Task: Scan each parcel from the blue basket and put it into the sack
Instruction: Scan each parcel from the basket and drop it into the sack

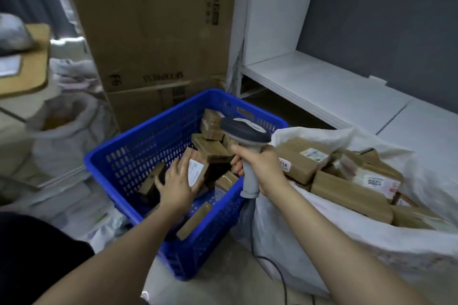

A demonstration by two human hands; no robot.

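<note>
A blue plastic basket (pixel 119 158) stands on the floor with several brown cardboard parcels inside. My left hand (pixel 177 184) reaches into it, fingers spread flat on a brown parcel (pixel 198 168) with a white label. My right hand (pixel 260 168) grips the handle of a grey barcode scanner (pixel 244 131), held over the basket's right edge with its head pointing at the parcels. To the right, a white sack (pixel 322 230) lies open, holding several brown labelled parcels (pixel 300 161).
Large cardboard boxes (pixel 153 32) stand behind the basket. A white shelf unit (pixel 309 77) runs along the right wall. Another white sack (pixel 64 131) sits at the left under a wooden board. The scanner's cable (pixel 275 270) trails on the floor between basket and sack.
</note>
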